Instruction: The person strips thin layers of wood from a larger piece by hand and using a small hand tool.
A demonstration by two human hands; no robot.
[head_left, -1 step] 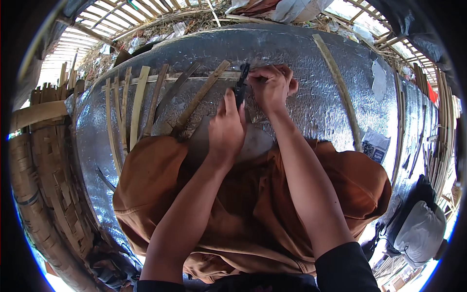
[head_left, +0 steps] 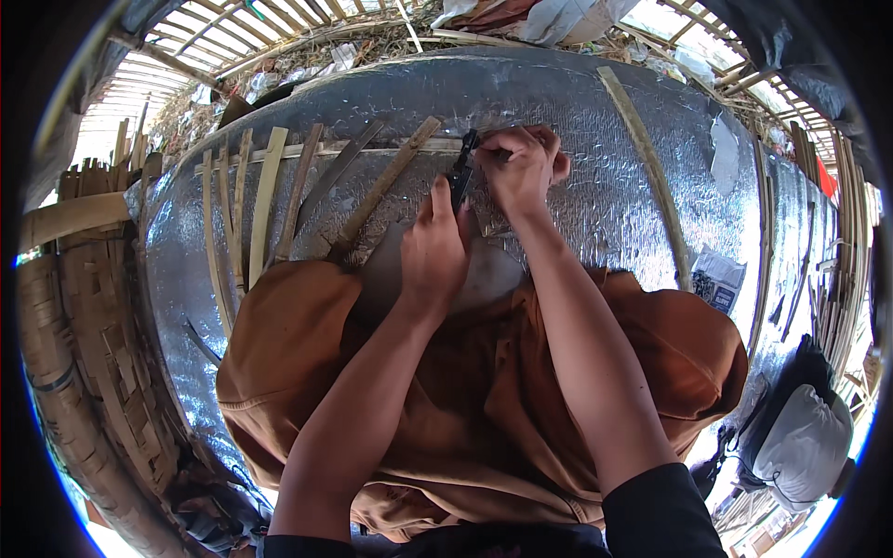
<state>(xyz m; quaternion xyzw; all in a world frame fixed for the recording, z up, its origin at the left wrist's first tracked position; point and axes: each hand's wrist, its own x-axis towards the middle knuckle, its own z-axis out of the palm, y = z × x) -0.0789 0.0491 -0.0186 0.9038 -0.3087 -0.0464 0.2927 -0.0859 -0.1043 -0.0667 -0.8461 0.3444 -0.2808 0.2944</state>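
My left hand (head_left: 435, 244) is closed round a slim black tool (head_left: 461, 177) with an angled upper end; its exact kind I cannot make out. Close to that end, my right hand (head_left: 523, 172) has its fingers curled and pinched together. Whatever lies between those fingertips is hidden or too small to name. Both hands are over a silvery foil sheet (head_left: 595, 195), beyond my brown-clothed knees. A long thin bamboo strip (head_left: 372, 149) lies crosswise on the foil, its right end near the black tool. A thicker bamboo strip (head_left: 389, 181) slants across it, left of my left hand.
Several bamboo strips (head_left: 267, 205) fan out at the left. Another long strip (head_left: 644, 163) lies on the right, beside a small printed packet (head_left: 718, 279). Woven bamboo (head_left: 116, 372) lines the left edge; a pale grey bag (head_left: 802, 446) sits at lower right.
The black tool's upper end has shifted slightly down and its angle has changed a little. My left hand has moved slightly with it; my right hand stays nearly in place.
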